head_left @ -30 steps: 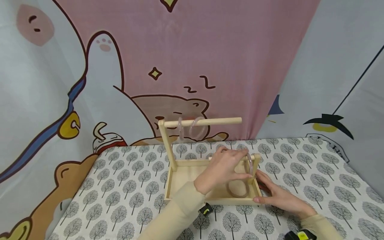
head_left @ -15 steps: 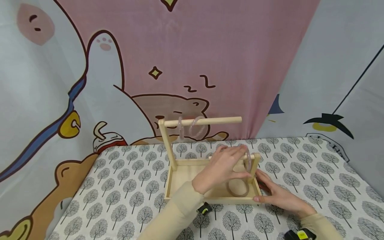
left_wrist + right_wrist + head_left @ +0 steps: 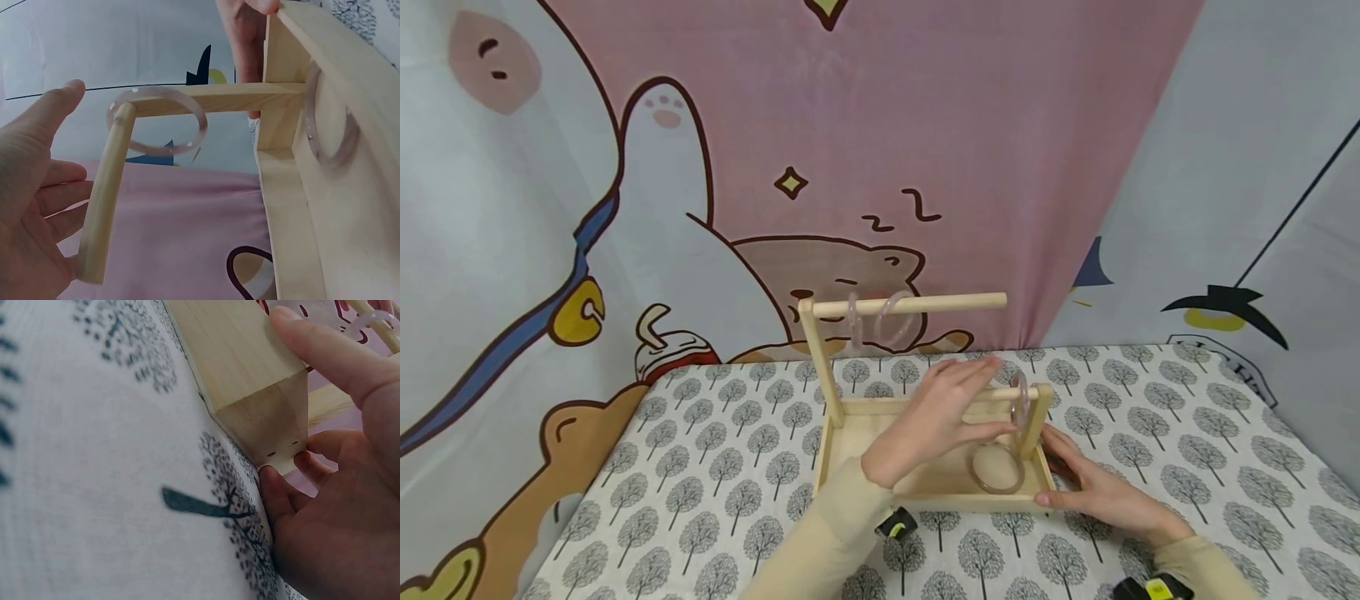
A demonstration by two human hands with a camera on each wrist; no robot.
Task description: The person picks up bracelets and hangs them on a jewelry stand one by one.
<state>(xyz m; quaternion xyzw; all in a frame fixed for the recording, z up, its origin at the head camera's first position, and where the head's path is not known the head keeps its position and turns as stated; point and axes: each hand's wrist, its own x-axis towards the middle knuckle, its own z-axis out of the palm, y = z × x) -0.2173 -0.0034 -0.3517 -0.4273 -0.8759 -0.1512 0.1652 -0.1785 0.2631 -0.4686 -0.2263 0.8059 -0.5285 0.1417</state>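
Observation:
A wooden bangle stand (image 3: 925,503) has a tray base, a tall bar (image 3: 958,302) and a lower bar (image 3: 106,206). One translucent pale-pink bangle (image 3: 203,125) hangs round the lower bar, close to its post. Just left of that bangle is my left hand (image 3: 934,412), thumb and fingers spread apart around the lower bar, holding nothing. A second bangle (image 3: 996,490) lies in the tray's right end. My right hand (image 3: 1101,498) grips the stand's right end, thumb at the front corner and fingertips against the end wall (image 3: 269,425).
Two more bangles, one on the left (image 3: 853,323) and one beside it (image 3: 881,320), hang on the tall bar. The tree-print tablecloth (image 3: 700,533) lies under the stand. A cartoon curtain (image 3: 1000,150) rises behind the table.
My left hand has let go of the bangle on the lower bar and drawn back to the left. The bangle stays hanging there. My right hand keeps its place on the stand.

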